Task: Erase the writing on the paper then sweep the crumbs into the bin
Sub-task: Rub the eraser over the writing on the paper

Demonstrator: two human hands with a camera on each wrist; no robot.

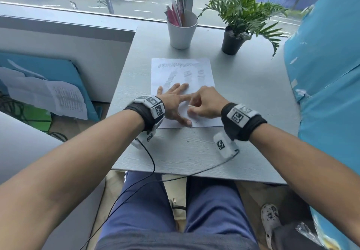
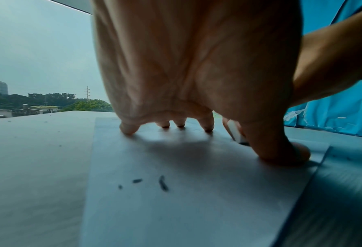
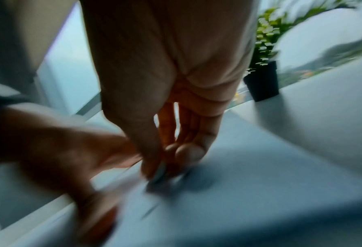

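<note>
A white sheet of paper lies on the grey table, with pencil scribbles across its top and down its middle. My left hand presses flat on the sheet's lower left, fingers spread; the left wrist view shows the left hand with fingertips and thumb on the paper. My right hand pinches a small white eraser against the sheet, just right of the left index finger. The right wrist view is blurred; there the right hand grips the eraser. Dark crumbs lie on the paper's near part.
A white cup of pens and a potted plant stand behind the paper. A blue plastic-wrapped bulk borders the table's right side. Loose papers on a blue board lie on the floor at left. A few crumbs sit near the front edge.
</note>
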